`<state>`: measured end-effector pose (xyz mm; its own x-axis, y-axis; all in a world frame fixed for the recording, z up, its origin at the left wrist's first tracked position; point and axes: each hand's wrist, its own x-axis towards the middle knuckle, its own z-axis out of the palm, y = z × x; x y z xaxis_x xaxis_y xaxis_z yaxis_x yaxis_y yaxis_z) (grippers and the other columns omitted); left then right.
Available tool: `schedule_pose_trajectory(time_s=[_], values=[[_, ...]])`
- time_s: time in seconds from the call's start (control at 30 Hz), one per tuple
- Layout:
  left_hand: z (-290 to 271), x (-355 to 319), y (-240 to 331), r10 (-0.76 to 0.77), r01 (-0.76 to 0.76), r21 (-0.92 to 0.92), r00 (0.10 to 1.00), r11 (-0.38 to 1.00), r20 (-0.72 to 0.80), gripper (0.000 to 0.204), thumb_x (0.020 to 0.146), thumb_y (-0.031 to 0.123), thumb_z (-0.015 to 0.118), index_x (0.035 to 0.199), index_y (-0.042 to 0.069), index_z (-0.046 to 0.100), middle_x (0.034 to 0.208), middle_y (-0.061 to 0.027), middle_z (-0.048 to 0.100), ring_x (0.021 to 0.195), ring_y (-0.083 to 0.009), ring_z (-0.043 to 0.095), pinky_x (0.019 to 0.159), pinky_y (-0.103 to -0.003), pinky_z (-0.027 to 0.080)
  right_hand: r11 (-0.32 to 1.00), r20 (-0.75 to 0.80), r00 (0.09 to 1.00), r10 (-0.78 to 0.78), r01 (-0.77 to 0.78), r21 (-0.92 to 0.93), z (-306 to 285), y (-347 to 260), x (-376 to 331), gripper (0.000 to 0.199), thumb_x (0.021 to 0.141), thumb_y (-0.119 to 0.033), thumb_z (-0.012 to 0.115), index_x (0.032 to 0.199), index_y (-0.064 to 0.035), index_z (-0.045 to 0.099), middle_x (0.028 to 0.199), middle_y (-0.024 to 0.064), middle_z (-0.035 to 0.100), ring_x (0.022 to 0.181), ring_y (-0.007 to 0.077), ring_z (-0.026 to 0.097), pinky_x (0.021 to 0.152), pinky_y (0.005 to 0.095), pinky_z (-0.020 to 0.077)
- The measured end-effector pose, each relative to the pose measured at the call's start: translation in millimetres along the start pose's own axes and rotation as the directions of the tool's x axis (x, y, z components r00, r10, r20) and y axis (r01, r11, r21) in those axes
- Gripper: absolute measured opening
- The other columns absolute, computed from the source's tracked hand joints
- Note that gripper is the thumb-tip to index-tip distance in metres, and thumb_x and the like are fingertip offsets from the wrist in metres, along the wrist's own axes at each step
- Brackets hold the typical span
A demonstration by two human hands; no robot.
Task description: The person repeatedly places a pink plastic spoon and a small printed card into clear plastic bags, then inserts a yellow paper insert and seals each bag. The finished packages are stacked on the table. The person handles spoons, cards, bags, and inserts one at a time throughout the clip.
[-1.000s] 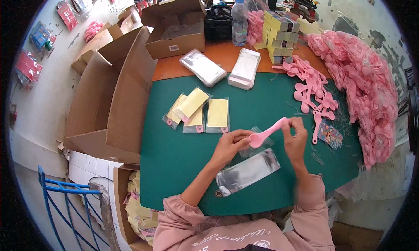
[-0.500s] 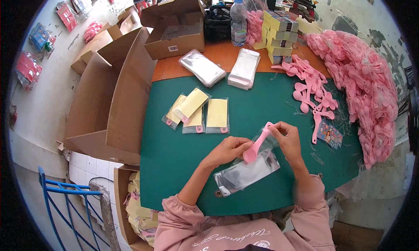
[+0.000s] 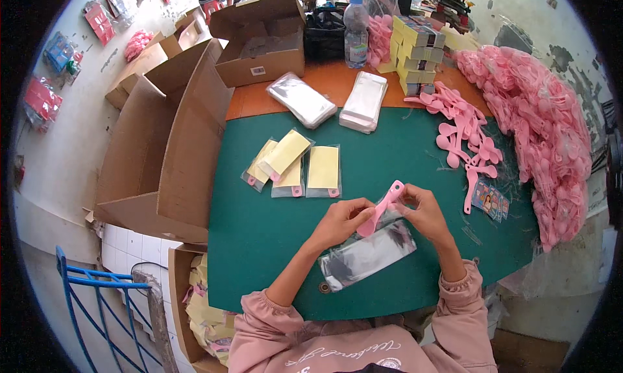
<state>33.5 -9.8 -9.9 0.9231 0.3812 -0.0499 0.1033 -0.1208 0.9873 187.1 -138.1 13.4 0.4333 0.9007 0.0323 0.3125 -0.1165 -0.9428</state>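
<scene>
A pink plastic spoon (image 3: 383, 207) is held slantwise between my two hands above the green table, its holed handle end pointing up and away. My left hand (image 3: 345, 221) is closed, with thumb and finger pinching beside the bowl end. At the handle, my right hand (image 3: 423, 212) is closed on the spoon's other side. Thin clear film shows around the spoon under my fingers; how it wraps cannot be made out. Below my hands a clear plastic bag (image 3: 371, 256) lies flat. Left of them rest several packed bags with yellow cards (image 3: 323, 168) and pink handle ends.
Loose pink spoons (image 3: 457, 129) and small printed cards (image 3: 491, 201) lie at the right, beside a big heap of wrapped pink spoons (image 3: 538, 126). Stacks of clear bags (image 3: 363, 101), card bundles (image 3: 415, 55) and a water bottle (image 3: 355, 32) stand behind. Cardboard boxes (image 3: 162, 146) flank the left.
The spoon has shifted slightly left and toward me. My right hand has slid down from the handle's tip, leaving its holed end exposed.
</scene>
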Motion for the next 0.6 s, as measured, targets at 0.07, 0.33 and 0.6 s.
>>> schedule_pose_trajectory(time_s=[0.07, 0.33, 0.6], values=[[0, 0, 3, -0.007, 0.007, 0.025, 1.0, 1.0, -0.003, 0.022, 0.086, 0.02, 0.051, 0.095, 0.0, 0.059, 0.069, -0.0022, 0.057, 0.063, -0.006, 0.049, 0.059, -0.023, 0.041, 0.961, 0.041, 0.99, 0.137, -0.143, 0.236, -1, -5, -2, 0.007, 0.078, -0.005, 0.061, 0.085, -0.0018, 0.059, 0.077, -0.0003, 0.057, 0.073, 0.0073, 0.052, 0.068, 0.02, 0.0418], [1, -2, 9, 0.012, -0.008, 0.096, 0.999, 0.995, -0.042, 0.022, 0.086, 0.02, 0.053, 0.093, 0.0, 0.06, 0.068, -0.0047, 0.059, 0.059, -0.0084, 0.051, 0.056, -0.024, 0.042, 0.925, 0.011, 0.992, 0.126, -0.121, 0.359, 1, -9, -2, 0.021, 0.075, -0.004, 0.064, 0.093, -0.0004, 0.055, 0.081, 0.0008, 0.058, 0.078, 0.0068, 0.054, 0.068, 0.0208, 0.0438], [4, -4, 13, 0.022, -0.015, 0.198, 0.999, 0.98, -0.037, 0.02, 0.086, 0.018, 0.052, 0.093, 0.001, 0.06, 0.067, -0.0084, 0.058, 0.058, -0.0111, 0.051, 0.056, -0.026, 0.042, 0.925, 0.172, 0.967, 0.189, -0.234, 0.3, -2, -8, -3, 0.025, 0.071, -0.005, 0.068, 0.093, -0.0007, 0.057, 0.084, 0.0024, 0.06, 0.076, 0.0075, 0.055, 0.065, 0.0205, 0.0443]])
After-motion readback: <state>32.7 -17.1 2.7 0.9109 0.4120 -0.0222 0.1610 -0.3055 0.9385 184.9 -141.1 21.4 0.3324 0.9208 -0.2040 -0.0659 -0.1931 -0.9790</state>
